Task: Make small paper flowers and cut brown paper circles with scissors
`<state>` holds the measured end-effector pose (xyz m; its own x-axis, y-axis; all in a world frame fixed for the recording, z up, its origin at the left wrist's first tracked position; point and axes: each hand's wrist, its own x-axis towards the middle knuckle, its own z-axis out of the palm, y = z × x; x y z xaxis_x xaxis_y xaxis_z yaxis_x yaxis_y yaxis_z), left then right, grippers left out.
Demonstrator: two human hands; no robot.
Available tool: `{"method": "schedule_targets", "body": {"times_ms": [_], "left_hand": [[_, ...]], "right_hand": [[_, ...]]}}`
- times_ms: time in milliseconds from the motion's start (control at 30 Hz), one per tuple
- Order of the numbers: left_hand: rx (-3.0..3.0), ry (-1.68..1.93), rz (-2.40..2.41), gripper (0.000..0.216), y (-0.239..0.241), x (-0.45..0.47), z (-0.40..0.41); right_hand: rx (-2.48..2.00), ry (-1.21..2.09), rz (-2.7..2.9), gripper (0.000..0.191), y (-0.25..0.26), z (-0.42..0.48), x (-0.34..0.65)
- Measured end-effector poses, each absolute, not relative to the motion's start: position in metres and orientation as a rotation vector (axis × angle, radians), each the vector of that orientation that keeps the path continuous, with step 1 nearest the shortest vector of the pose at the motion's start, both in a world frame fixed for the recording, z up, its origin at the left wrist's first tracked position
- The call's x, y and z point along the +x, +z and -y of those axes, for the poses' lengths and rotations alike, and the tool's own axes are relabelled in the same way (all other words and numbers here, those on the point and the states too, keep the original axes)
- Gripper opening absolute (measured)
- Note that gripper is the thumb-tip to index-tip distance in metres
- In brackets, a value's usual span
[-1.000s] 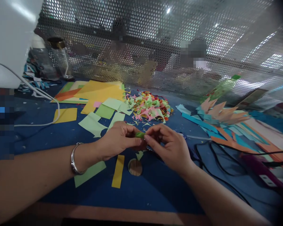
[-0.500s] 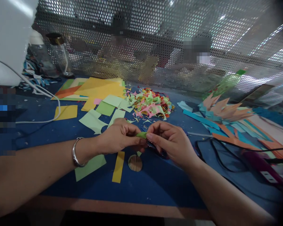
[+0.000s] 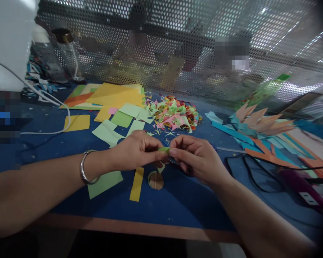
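Between the fingertips of both hands is a small piece of green paper (image 3: 165,149). My left hand (image 3: 136,150) pinches its left end between thumb and forefinger. On the other end, my right hand (image 3: 195,156) has thumb and forefinger pressed together. Something dark and shiny shows under the right fingers; I cannot make out what it is. Just below the hands lie a round brown disc (image 3: 156,180) and a yellow paper strip (image 3: 136,184). A light green sheet (image 3: 104,182) is partly covered by my left wrist.
Beyond the hands sits a heap of colourful paper scraps (image 3: 177,113), beside yellow sheets (image 3: 118,96). To the right are folded peach paper points (image 3: 261,120), black cables (image 3: 249,175) and a purple power strip (image 3: 301,186). Two bottles (image 3: 67,53) stand back left, before a perforated metal screen (image 3: 161,46).
The view has shifted slightly, so the table's contents appear a little higher. Both hands keep their pinch on the green paper, with only slight finger movement.
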<state>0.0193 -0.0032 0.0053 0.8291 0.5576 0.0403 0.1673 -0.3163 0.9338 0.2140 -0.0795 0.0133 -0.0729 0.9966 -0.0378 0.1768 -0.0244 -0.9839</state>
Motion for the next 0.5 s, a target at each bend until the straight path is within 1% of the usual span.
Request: {"method": "schedule_targets", "body": {"times_ms": [100,200,333,500], "left_hand": [[1.956,0.507,-0.604,0.024,0.009,0.020,0.005],[1.936,0.502,-0.640,0.022,0.012,0.021,0.006],[1.990,0.405,-0.696,0.022,0.017,0.018,0.003],[2.385,0.114,-0.813,0.026,0.025,0.010,-0.007]], "right_hand": [[-1.353,1.181,1.398,0.027,0.013,0.078,0.216],[-1.379,1.134,1.428,0.024,0.011,0.077,0.216],[-1.426,1.010,1.526,0.023,0.010,0.076,0.217],[-1.473,0.748,1.769,0.016,0.008,0.077,0.219]]}}
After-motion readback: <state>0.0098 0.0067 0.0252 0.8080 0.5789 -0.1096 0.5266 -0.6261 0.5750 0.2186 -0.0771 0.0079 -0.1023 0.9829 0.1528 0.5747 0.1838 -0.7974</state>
